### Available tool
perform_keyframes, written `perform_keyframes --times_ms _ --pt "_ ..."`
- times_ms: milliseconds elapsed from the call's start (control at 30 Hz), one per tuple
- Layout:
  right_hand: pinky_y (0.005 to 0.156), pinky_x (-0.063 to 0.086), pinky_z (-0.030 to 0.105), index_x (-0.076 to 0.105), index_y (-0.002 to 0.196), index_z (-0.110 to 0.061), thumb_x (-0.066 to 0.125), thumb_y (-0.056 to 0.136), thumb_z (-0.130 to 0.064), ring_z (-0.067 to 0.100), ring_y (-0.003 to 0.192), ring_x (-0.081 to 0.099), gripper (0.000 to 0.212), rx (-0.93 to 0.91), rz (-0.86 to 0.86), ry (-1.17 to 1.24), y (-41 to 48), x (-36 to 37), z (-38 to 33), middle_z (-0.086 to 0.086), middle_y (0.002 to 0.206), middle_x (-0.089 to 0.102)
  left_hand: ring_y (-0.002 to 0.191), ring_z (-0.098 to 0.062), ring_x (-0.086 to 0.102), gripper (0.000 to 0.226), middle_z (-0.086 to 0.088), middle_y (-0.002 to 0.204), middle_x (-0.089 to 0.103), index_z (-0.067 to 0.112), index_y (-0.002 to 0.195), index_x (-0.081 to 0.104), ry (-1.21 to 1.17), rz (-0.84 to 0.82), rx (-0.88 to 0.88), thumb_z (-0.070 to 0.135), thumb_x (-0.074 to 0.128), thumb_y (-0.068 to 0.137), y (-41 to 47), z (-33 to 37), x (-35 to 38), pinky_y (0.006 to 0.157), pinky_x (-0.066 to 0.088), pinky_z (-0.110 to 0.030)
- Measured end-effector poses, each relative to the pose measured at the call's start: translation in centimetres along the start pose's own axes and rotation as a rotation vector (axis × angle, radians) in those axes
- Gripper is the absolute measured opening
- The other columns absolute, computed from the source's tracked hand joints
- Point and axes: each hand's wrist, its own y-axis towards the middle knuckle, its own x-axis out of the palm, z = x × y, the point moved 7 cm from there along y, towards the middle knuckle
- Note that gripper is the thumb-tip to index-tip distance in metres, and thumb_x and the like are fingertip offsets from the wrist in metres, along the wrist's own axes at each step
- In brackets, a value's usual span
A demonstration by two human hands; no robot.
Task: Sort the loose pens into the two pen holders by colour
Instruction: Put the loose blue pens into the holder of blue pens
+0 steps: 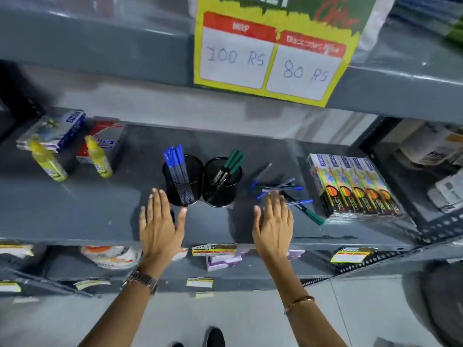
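Two black mesh pen holders stand side by side on the grey shelf point(75, 209). The left holder point(183, 181) carries several blue-capped pens point(174, 156); the right holder point(221, 184) carries green-capped pens point(234, 160). A loose pile of blue and green pens point(283, 190) lies just right of the holders. My left hand point(160, 221) is flat and empty, its fingertips at the left holder's base. My right hand point(274, 221) is spread and empty, fingertips touching the near edge of the loose pile.
Packs of neon pens point(355, 186) lie right of the pile. Two yellow bottles point(97, 156) and boxes point(55, 128) stand at the left. A yellow price sign point(273, 58) hangs from the shelf above. Lower shelves hold packets and price tags.
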Motion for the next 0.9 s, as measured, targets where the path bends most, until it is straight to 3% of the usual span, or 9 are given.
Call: perform_keyframes --times_ms 167,367,500,567,700,767,900 --pt "0.113 0.023 0.043 0.041 0.136 -0.007 0.03 0.098 -0.041 0.029 0.139 0.027 0.052 0.082 -0.126 -0.084 1.0 1.4 3.0 0.014 0.148 0.037 0.144 -0.028 0.02 0.088 -0.018 0.154 0.025 -0.001 0.143 0.027 0.126 0.015 0.005 0.059 0.004 0.083 0.8 -0.3 1.2 0.117 0.01 -0.047" --pt "0.11 0.029 0.044 0.046 0.132 -0.004 0.032 0.098 -0.039 0.031 0.134 0.038 0.05 -0.062 -0.15 -0.08 -2.3 2.1 -0.2 0.016 0.141 0.047 0.143 -0.029 0.023 0.089 -0.018 0.152 0.029 -0.002 0.141 0.031 0.173 0.002 0.009 0.06 0.004 0.083 0.5 -0.1 1.7 0.116 0.012 -0.049" --pt "0.1 0.042 0.045 0.056 0.124 -0.008 0.042 0.094 -0.035 0.03 0.122 0.052 0.042 -0.111 -0.023 -0.035 -3.9 1.2 -2.1 0.013 0.13 0.058 0.143 -0.028 0.022 0.093 -0.017 0.153 0.029 -0.001 0.142 0.03 0.185 -0.008 0.013 0.063 -0.005 0.083 0.5 0.0 1.7 0.117 0.012 -0.049" --pt "0.093 0.046 0.045 0.055 0.123 -0.011 0.05 0.093 -0.03 0.035 0.115 0.054 0.036 0.036 0.041 0.003 -2.7 0.3 -0.4 0.017 0.129 0.057 0.143 -0.029 0.024 0.098 -0.018 0.152 0.03 -0.001 0.141 0.031 0.176 -0.018 0.01 0.065 -0.011 0.082 0.5 0.0 1.6 0.116 0.013 -0.049" --pt "0.083 0.038 0.044 0.049 0.12 -0.007 0.053 0.09 -0.035 0.036 0.103 0.049 0.041 0.528 0.049 0.046 0.5 -0.5 4.3 0.02 0.114 0.054 0.141 -0.03 0.027 0.099 -0.018 0.15 0.033 -0.002 0.14 0.033 0.177 -0.013 0.008 0.065 -0.012 0.082 0.4 0.0 1.6 0.116 0.016 -0.05" --pt "0.086 0.037 0.045 0.047 0.117 -0.003 0.055 0.088 -0.037 0.038 0.105 0.049 0.045 0.589 0.03 0.046 1.5 -0.3 4.5 0.021 0.114 0.054 0.141 -0.031 0.029 0.098 -0.019 0.149 0.035 -0.002 0.139 0.035 0.175 -0.017 0.005 0.064 -0.01 0.084 0.4 0.0 1.6 0.115 0.018 -0.051" --pt "0.084 0.04 0.048 0.046 0.114 0.0 0.057 0.086 -0.021 0.041 0.105 0.051 0.037 0.648 0.082 0.153 2.3 0.4 3.8 0.023 0.113 0.054 0.14 -0.03 0.03 0.095 -0.019 0.148 0.037 -0.002 0.138 0.037 0.191 -0.016 -0.003 0.063 -0.007 0.085 0.6 0.0 1.5 0.115 0.018 -0.05"
